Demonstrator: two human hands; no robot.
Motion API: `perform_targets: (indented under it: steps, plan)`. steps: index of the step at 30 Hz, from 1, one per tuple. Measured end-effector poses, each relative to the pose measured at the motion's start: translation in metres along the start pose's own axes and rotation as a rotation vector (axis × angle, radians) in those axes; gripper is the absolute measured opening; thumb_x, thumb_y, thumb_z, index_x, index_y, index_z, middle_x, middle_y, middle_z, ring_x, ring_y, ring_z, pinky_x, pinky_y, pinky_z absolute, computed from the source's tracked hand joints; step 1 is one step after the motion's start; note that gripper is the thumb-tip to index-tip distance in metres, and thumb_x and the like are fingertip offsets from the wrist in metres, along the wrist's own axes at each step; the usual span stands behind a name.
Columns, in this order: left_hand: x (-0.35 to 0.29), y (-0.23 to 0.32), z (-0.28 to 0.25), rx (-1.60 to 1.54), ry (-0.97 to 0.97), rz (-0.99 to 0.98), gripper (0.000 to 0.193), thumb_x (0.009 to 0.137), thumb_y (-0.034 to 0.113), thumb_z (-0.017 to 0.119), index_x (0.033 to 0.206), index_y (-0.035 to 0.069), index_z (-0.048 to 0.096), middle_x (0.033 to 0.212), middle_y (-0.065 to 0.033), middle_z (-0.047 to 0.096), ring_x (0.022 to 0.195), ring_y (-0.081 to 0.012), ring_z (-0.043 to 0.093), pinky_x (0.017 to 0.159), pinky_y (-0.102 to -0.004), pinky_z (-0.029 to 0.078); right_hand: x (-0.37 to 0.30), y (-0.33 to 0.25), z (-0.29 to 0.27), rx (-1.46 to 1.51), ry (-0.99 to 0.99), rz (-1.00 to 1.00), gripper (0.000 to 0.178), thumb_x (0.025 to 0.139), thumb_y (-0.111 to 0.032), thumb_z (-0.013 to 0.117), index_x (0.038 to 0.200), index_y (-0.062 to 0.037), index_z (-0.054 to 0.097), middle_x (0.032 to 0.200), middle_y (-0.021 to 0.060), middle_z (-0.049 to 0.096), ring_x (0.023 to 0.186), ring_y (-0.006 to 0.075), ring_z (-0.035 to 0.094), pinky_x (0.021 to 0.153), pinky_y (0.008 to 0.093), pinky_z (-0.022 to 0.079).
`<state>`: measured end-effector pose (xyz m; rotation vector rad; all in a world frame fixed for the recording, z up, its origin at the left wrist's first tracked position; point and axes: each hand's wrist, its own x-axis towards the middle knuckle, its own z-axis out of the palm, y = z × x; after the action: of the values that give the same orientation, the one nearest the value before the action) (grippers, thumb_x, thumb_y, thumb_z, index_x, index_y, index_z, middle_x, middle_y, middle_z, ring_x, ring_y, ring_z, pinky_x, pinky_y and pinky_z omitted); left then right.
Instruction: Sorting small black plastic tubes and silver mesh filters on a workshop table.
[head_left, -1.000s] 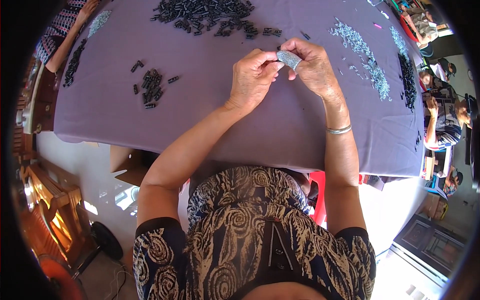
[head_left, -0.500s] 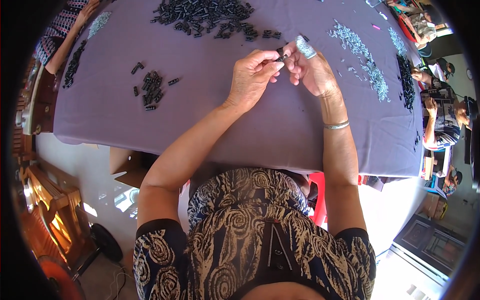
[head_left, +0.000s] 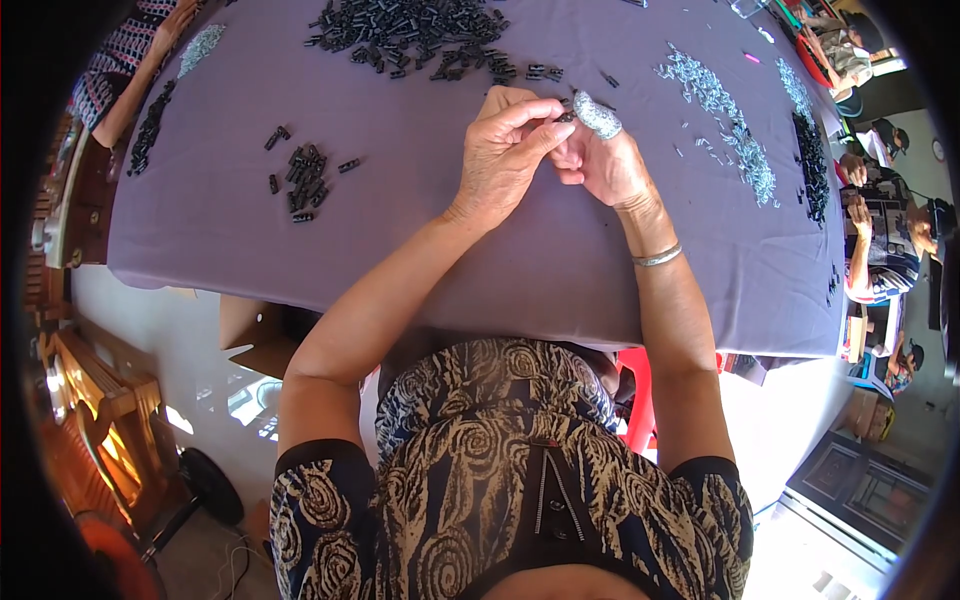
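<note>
My left hand pinches a small black plastic piece between thumb and forefinger. My right hand meets it there, its fingers curled and its thumb, wrapped in a shiny silver covering, against the far side of the piece. The fingers hide most of the piece. Just beyond the hands lie a few loose black pieces. A large heap of similar black pieces spreads over the far part of the table. A smaller pile lies to the left of my left hand.
A purple cloth covers the table. Small silvery metal pieces form a long scatter on the right. Another person's arm rests at the far left, by a dark row of pieces. Other people sit along the right edge.
My right hand has shifted slightly down and left, its covered thumb closing in on the black piece. My left hand stays nearly in place, holding the piece.
</note>
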<state>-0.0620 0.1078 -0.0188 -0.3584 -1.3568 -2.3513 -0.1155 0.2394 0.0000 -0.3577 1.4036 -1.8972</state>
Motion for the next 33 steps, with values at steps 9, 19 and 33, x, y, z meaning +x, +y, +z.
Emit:
perform_targets:
  steps: [9, 19, 33]
  plan:
    - [0.005, 0.019, 0.001, 0.116, -0.058, -0.036, 0.024, 0.09, 0.015, 0.054, 0.108, 0.001, 0.061, 0.099, -0.0018, 0.053, 0.083, -0.0063, 0.052, 0.075, -0.0213, 0.044, 0.004, 0.008, 0.02, 0.403, -0.116, -0.035, 0.039, 0.079, -0.052, 0.057, 0.076, -0.014, 0.048, 0.056, -0.0078, 0.025, 0.047, 0.0065, 0.025, 0.04, 0.0195, 0.018]
    - [0.001, 0.029, 0.003, 0.07, -0.069, -0.335, 0.027, 0.092, 0.022, 0.052, 0.106, 0.0, 0.061, 0.098, -0.0031, 0.061, 0.084, -0.0071, 0.053, 0.074, -0.0213, 0.046, 0.001, 0.023, 0.044, 0.506, -0.018, -0.008, 0.054, 0.081, -0.057, 0.052, 0.055, -0.0211, 0.021, 0.049, -0.0077, 0.02, 0.042, 0.0075, 0.019, 0.037, 0.0214, 0.014]
    - [0.004, 0.026, 0.001, -0.098, 0.069, -0.296, 0.02, 0.09, 0.019, 0.056, 0.099, 0.003, 0.064, 0.076, 0.0007, 0.059, 0.063, -0.0033, 0.051, 0.053, -0.0158, 0.042, 0.011, 0.02, 0.046, 0.61, -0.007, -0.011, 0.048, 0.079, -0.051, 0.056, 0.056, -0.0202, 0.028, 0.049, -0.007, 0.023, 0.04, 0.0086, 0.024, 0.036, 0.0223, 0.017]
